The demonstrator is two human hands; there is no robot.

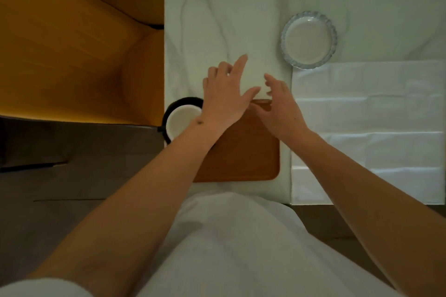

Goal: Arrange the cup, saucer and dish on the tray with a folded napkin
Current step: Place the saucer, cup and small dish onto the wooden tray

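Cup (184, 119), one, white inside, on one dark saucer (169, 108) at tray's (241, 152) nine o'clock. One brown tray. Left hand (226, 96) and right hand (281, 106), fingers spread, on one folded napkin (252, 82) at its twelve. One glass dish (309, 40) at two; one unfolded paper sheet (369, 128) at three.

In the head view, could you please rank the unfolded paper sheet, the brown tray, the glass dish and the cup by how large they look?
1. unfolded paper sheet, largest
2. brown tray, partly hidden by the arms
3. glass dish and cup: unsure. The dish shows more, but the left forearm covers part of the cup.
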